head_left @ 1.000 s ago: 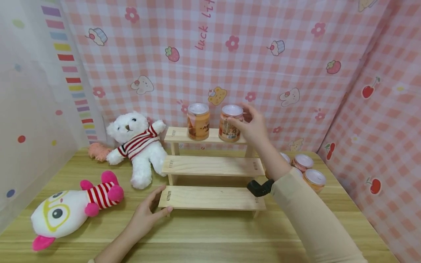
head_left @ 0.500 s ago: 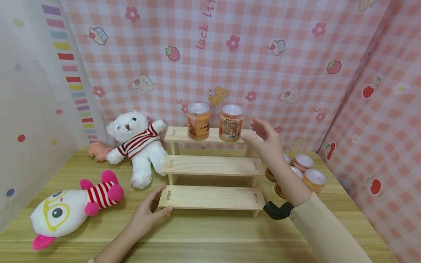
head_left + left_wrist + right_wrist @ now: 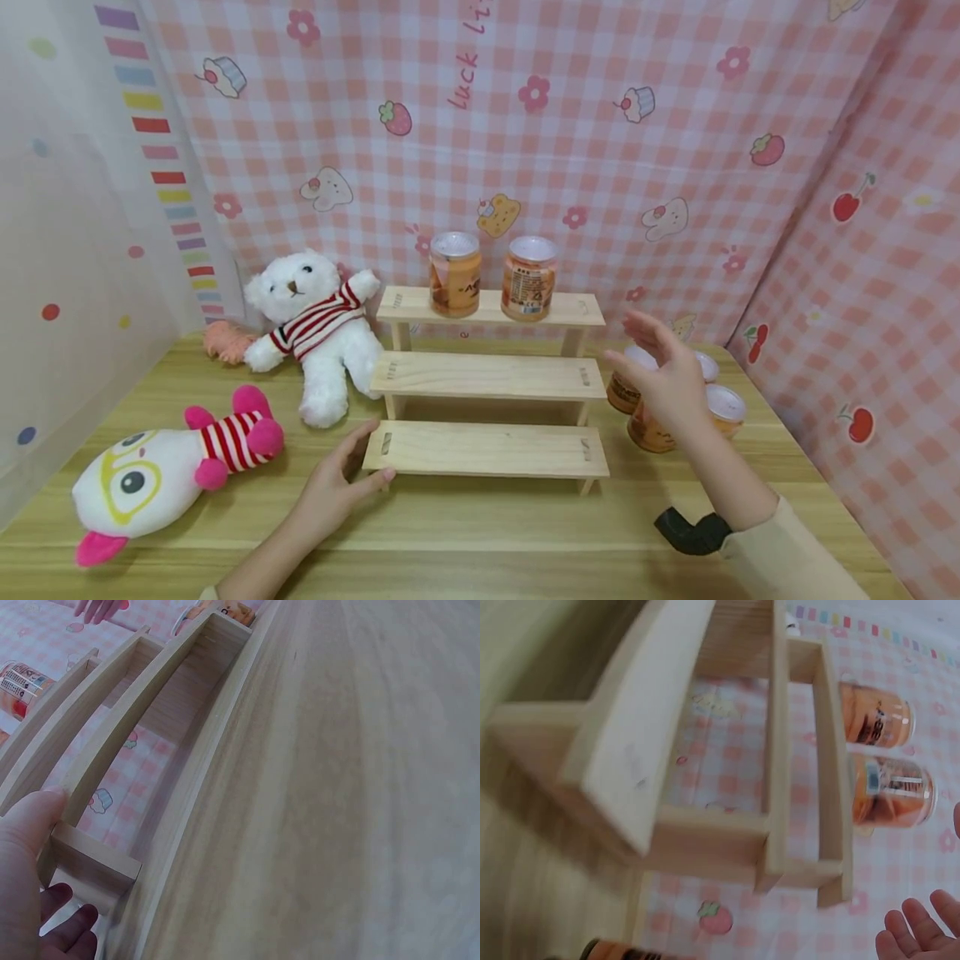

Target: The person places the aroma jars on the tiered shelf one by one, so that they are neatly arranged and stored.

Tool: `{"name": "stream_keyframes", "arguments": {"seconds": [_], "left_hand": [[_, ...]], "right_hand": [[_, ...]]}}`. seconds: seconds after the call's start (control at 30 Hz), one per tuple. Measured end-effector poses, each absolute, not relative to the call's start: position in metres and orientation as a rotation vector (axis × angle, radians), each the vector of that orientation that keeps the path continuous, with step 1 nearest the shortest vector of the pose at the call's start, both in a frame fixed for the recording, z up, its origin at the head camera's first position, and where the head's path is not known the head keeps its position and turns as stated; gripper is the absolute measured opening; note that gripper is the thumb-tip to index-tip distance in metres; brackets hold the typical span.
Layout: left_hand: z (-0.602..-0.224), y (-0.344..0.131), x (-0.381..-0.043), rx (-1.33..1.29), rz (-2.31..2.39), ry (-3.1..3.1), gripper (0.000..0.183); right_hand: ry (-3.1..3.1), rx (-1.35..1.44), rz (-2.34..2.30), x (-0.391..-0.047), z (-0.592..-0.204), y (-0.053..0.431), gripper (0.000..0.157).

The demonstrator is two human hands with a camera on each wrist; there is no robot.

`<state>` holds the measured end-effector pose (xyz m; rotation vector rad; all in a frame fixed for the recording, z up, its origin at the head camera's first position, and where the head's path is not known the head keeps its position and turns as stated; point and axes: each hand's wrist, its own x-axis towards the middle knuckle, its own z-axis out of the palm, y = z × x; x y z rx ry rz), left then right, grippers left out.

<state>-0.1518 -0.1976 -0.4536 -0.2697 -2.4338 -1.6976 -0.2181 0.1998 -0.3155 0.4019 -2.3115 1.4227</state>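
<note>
The right hand [image 3: 667,379], fingers spread and empty, is nearer the upright jars [image 3: 651,432], which stand below it, right of the shelf [image 3: 487,450]. The left hand [image 3: 333,492] grips the shelf's bottom-left end.

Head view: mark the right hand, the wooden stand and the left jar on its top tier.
Right hand [image 3: 663,375]: head view, mid-hand, between wrist and fingers.
Wooden stand [image 3: 486,448]: head view, bare top of the lowest tier.
Left jar [image 3: 454,282]: head view, side below the lid.
</note>
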Motion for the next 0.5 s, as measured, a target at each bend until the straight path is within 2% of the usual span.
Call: {"name": "stream_keyframes", "arguments": {"seconds": [0.5], "left_hand": [[-0.452, -0.197, -0.150, -0.284, -1.701, -2.420, 0.070]], "right_hand": [[-2.285, 0.346, 1.293, -0.204, -0.345, 0.265, 0.055]]}}
